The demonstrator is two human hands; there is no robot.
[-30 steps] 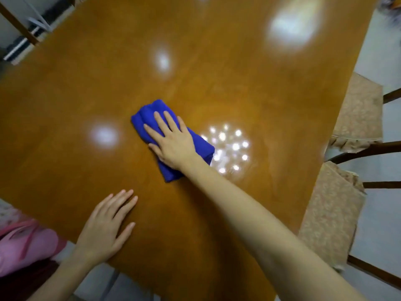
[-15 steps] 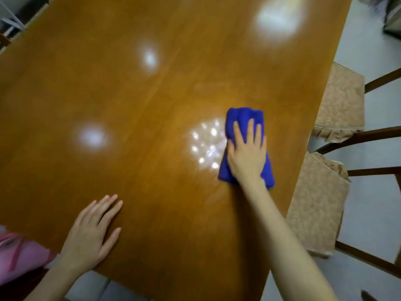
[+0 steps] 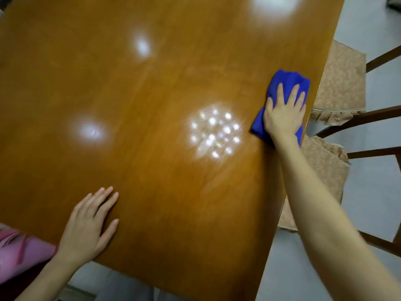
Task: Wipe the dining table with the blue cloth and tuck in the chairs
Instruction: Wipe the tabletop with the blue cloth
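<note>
- Blue cloth (image 3: 288,83): bunched at the dining table's (image 3: 152,94) right edge, for wiping there.
- Right hand (image 3: 283,115): fingers straight, flat on the cloth, pressing it down.
- Left hand (image 3: 89,227): flat, empty, probably bracing.
- Two chairs (image 3: 340,83): just beside that edge, seemingly not fully tucked.

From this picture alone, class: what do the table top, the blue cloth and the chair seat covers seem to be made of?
Table top: likely wood or veneer, gloss-varnished; grain streaks and mirror-like glare show. Blue cloth: soft matte fabric, perhaps microfibre; it bunches under the right hand. Chair seat covers: patterned beige textile, frilled hem.
</note>
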